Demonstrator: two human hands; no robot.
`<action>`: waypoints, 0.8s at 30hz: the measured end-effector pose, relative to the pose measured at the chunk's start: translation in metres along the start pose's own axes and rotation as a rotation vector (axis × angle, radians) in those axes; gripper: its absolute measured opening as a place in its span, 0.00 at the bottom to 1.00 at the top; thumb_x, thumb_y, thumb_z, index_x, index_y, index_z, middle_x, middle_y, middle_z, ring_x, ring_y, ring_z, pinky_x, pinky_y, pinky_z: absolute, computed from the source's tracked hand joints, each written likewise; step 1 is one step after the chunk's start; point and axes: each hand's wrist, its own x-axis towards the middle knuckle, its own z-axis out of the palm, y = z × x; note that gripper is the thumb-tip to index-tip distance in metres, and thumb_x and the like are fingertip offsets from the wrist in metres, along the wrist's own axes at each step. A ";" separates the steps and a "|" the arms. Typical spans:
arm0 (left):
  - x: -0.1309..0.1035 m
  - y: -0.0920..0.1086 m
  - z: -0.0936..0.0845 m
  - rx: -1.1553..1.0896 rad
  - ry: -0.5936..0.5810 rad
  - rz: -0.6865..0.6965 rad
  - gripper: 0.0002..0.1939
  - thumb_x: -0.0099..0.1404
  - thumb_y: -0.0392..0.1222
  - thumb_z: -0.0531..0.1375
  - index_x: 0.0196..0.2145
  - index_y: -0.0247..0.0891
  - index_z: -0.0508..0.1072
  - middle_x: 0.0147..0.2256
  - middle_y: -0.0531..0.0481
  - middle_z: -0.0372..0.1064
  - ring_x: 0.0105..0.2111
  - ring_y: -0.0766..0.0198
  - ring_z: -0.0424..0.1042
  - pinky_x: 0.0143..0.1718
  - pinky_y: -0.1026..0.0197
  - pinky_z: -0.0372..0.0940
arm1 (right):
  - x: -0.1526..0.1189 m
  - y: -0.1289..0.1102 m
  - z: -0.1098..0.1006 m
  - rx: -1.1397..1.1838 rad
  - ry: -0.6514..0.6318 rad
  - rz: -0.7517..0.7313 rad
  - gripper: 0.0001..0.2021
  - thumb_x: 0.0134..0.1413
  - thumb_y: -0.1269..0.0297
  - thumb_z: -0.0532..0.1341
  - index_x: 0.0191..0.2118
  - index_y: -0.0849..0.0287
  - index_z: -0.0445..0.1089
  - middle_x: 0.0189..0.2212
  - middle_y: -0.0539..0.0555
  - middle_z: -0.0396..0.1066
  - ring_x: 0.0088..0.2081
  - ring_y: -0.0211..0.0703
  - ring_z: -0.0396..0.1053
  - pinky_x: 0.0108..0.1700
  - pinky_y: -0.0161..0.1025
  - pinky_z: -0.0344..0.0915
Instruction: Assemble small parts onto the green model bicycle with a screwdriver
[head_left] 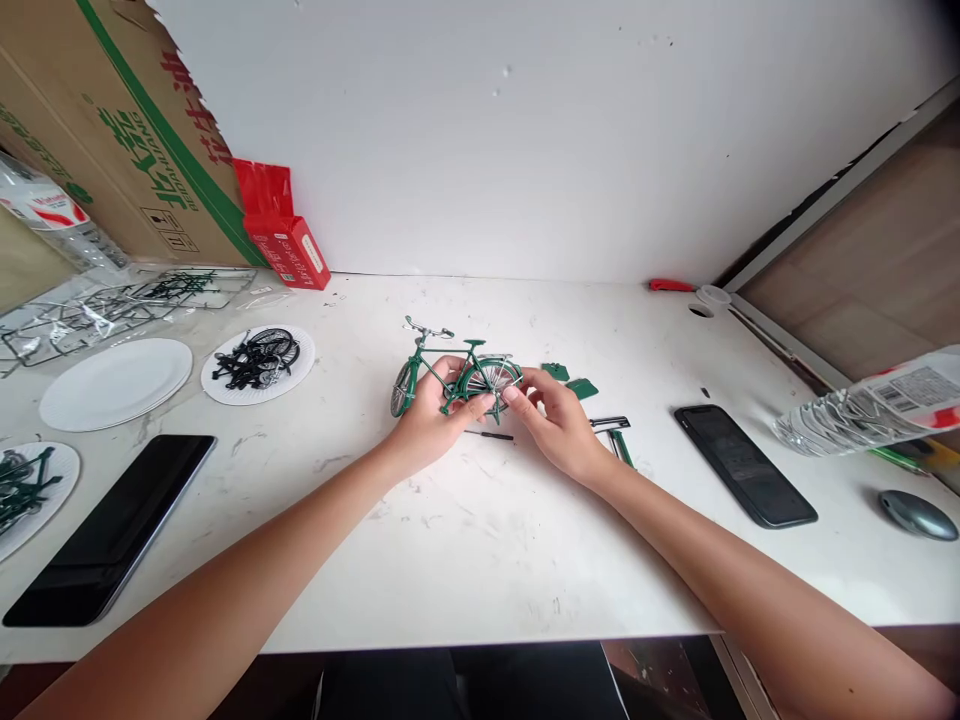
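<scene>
A small green model bicycle stands upright on the white table, handlebars to the left. My left hand grips its frame from the near side, fingers curled round the middle. My right hand touches the rear wheel area with its fingertips pinched there. A thin black rod lies on the table between my hands. Loose green parts and a green tool-like piece lie just right of my right hand.
Paper plates stand at the left: one bare, one with black parts, one with green parts. A dark tablet, a phone, a plastic bottle, a mouse, a red box and a cardboard box surround them.
</scene>
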 end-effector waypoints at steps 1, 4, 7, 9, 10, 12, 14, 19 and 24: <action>0.000 0.000 0.000 -0.022 -0.023 -0.013 0.25 0.64 0.52 0.73 0.50 0.41 0.66 0.50 0.45 0.75 0.39 0.63 0.78 0.45 0.55 0.76 | -0.001 -0.001 0.001 0.038 -0.007 -0.013 0.18 0.73 0.45 0.60 0.46 0.55 0.77 0.40 0.55 0.77 0.41 0.46 0.71 0.43 0.43 0.69; 0.000 0.002 -0.001 -0.035 -0.049 -0.047 0.27 0.64 0.52 0.73 0.52 0.43 0.65 0.46 0.46 0.77 0.41 0.60 0.79 0.47 0.54 0.75 | -0.003 -0.003 0.003 0.128 0.018 -0.034 0.14 0.73 0.48 0.61 0.43 0.54 0.76 0.41 0.55 0.77 0.41 0.45 0.72 0.44 0.43 0.70; -0.001 0.003 0.000 -0.034 -0.033 -0.050 0.28 0.64 0.52 0.73 0.52 0.43 0.65 0.46 0.47 0.77 0.39 0.62 0.78 0.48 0.53 0.74 | -0.005 -0.002 0.005 0.147 0.062 -0.031 0.13 0.71 0.50 0.63 0.40 0.53 0.77 0.40 0.55 0.77 0.40 0.45 0.71 0.42 0.45 0.71; -0.001 0.002 0.002 -0.056 -0.003 -0.059 0.29 0.63 0.52 0.74 0.52 0.43 0.64 0.45 0.49 0.76 0.37 0.63 0.78 0.47 0.54 0.73 | -0.006 -0.001 0.004 0.125 0.117 -0.044 0.12 0.69 0.52 0.66 0.37 0.52 0.77 0.35 0.54 0.76 0.37 0.45 0.70 0.41 0.46 0.70; -0.001 0.001 0.003 -0.070 0.002 -0.075 0.30 0.62 0.52 0.75 0.52 0.43 0.64 0.44 0.49 0.76 0.36 0.63 0.78 0.46 0.54 0.73 | -0.006 -0.001 0.003 0.114 0.149 -0.052 0.11 0.68 0.53 0.67 0.35 0.52 0.77 0.33 0.54 0.75 0.36 0.46 0.69 0.40 0.47 0.70; 0.000 -0.001 0.004 -0.072 0.021 -0.109 0.31 0.61 0.51 0.76 0.53 0.43 0.64 0.42 0.50 0.77 0.36 0.63 0.78 0.46 0.53 0.73 | -0.008 -0.003 0.001 0.090 0.224 -0.080 0.10 0.67 0.56 0.68 0.33 0.51 0.77 0.30 0.52 0.73 0.33 0.45 0.68 0.38 0.48 0.68; 0.000 0.000 0.005 -0.088 0.005 -0.135 0.30 0.61 0.52 0.76 0.53 0.42 0.66 0.45 0.47 0.77 0.38 0.60 0.79 0.48 0.51 0.73 | -0.010 -0.005 -0.002 0.057 0.266 -0.129 0.08 0.67 0.60 0.69 0.33 0.51 0.78 0.29 0.52 0.72 0.32 0.45 0.68 0.36 0.48 0.67; 0.001 0.011 0.004 -0.118 -0.050 -0.223 0.28 0.64 0.55 0.73 0.54 0.40 0.72 0.55 0.39 0.77 0.39 0.59 0.80 0.50 0.48 0.74 | -0.011 -0.007 -0.009 -0.002 0.373 -0.280 0.08 0.64 0.70 0.69 0.41 0.46 0.82 0.31 0.51 0.77 0.32 0.47 0.70 0.36 0.51 0.69; 0.002 0.015 -0.002 -0.106 -0.095 -0.285 0.25 0.69 0.56 0.69 0.57 0.39 0.75 0.58 0.36 0.77 0.44 0.54 0.82 0.54 0.46 0.70 | -0.005 0.000 -0.017 -0.077 0.398 -0.460 0.20 0.62 0.76 0.68 0.52 0.39 0.82 0.32 0.51 0.78 0.33 0.51 0.73 0.36 0.54 0.71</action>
